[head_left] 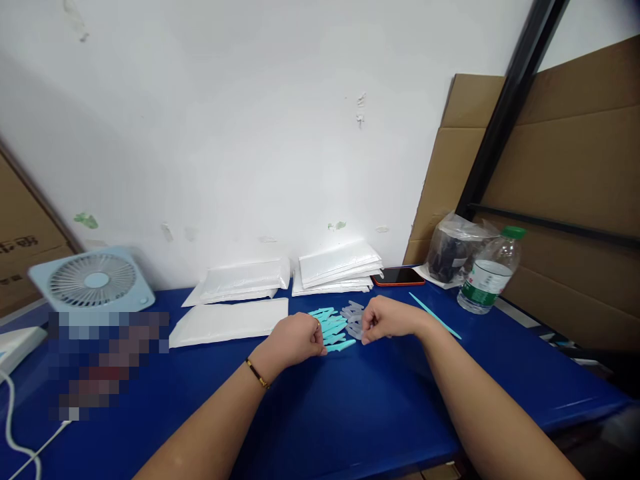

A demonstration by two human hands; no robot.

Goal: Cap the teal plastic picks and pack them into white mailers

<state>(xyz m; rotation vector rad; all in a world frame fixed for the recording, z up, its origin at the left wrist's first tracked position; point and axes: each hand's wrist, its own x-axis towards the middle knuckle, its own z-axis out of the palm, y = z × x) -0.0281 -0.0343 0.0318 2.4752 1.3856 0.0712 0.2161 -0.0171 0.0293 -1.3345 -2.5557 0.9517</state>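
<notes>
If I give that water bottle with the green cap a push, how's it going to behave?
The bottle stands upright and looks tall for its base, so a push up by the green cap could tip it. Its round body would probably roll if it fell. The clear plastic looks thin, so it may dent under a firm squeeze.

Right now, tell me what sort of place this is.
Probably a packing or small assembly workspace: white padded mailers lie on a blue table, small teal plastic pieces are heaped by the hands, and large cardboard stands at the side.
</notes>
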